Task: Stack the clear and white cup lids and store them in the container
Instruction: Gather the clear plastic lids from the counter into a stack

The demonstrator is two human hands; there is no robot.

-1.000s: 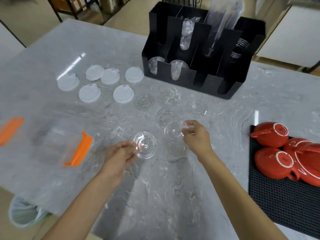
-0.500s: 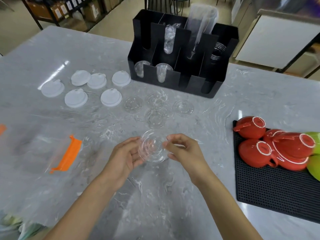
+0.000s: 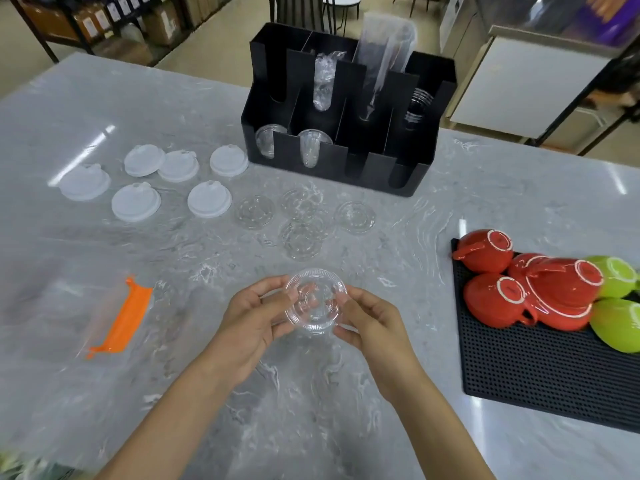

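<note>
Between both hands, above the marble table [image 3: 346,410], I hold stacked clear cup lids [image 3: 314,299]. My left hand [image 3: 251,315] grips their left edge and my right hand [image 3: 370,323] grips their right edge. Several more clear lids [image 3: 254,212] lie flat on the table beyond my hands. Several white lids [image 3: 209,199] lie further left. The black compartment container [image 3: 339,164] stands at the back, with clear cups and wrapped sleeves in its slots.
A clear zip bag with an orange strip [image 3: 121,320] lies at the left. A black mat [image 3: 540,382] at the right carries red cups [image 3: 498,299] and green cups [image 3: 616,327]. Shelves and a counter stand beyond the table.
One second ago each hand held a separate clear lid. Both hands have since come together at the table's middle, and the lids now sit one on the other between them.
</note>
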